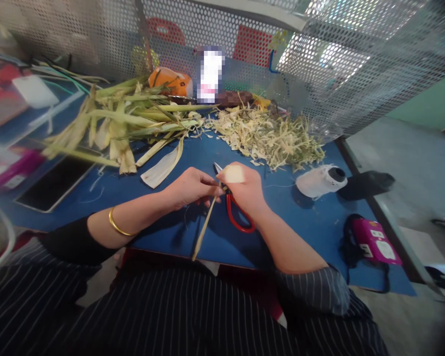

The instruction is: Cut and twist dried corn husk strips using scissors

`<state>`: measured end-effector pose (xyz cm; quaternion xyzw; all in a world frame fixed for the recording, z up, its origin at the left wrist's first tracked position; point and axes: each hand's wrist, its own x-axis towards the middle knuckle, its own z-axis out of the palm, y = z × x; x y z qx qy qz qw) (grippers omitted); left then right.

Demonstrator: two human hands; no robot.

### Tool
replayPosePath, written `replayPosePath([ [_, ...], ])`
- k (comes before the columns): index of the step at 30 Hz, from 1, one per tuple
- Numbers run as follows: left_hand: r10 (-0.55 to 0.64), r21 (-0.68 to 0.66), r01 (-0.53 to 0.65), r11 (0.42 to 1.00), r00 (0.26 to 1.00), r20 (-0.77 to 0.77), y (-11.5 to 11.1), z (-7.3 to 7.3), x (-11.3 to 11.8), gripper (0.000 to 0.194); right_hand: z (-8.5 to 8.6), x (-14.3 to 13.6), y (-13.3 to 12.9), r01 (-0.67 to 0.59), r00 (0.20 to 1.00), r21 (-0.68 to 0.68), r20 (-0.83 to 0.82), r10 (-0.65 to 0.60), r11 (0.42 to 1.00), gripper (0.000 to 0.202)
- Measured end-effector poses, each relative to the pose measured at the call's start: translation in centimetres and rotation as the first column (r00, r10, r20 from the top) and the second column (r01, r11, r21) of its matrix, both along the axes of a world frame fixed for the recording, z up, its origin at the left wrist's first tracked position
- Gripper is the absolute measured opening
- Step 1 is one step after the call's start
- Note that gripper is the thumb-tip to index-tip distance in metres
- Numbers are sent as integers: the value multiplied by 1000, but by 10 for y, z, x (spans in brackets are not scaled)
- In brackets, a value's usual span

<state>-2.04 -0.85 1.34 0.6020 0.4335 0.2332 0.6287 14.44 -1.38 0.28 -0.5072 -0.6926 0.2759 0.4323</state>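
My left hand [195, 189] pinches a thin pale stalk [204, 228] near its upper end, and the stalk slants down toward the table's front edge. Touching it from the other side, my right hand [244, 187] is closed round a pale piece of plant [234, 173]. Red-handled scissors [240, 226] lie under my right hand, their blade tip showing above it. Beyond my left hand lies a broad pale leaf strip [163, 167]. Long green leaves [122, 118] are piled at the back left, and cut shreds [270, 136] at the back right.
White thread [315, 181] and black thread [369, 185] spools are at the right, with a magenta box [378, 242] nearer me. A dark phone [61, 178] lies left on the blue table [282, 242]. Perforated metal panels [215, 24] stand behind, beside an orange package [170, 82].
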Motion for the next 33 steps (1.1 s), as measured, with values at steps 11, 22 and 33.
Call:
replayPosePath([
  [11,158,-198,-122,972,972,176,7,-2,-2,29,18,22,10,-253,929,5,280,242,967,18],
  [22,321,-230,-269,935,919,230,12,-4,-2,23,12,25,8,-131,855,446,502,-127,885,18],
  [33,364,-335,-235,912,840,401,10,-6,0,12,10,-10,-17,-521,512,397,854,-95,756,27],
])
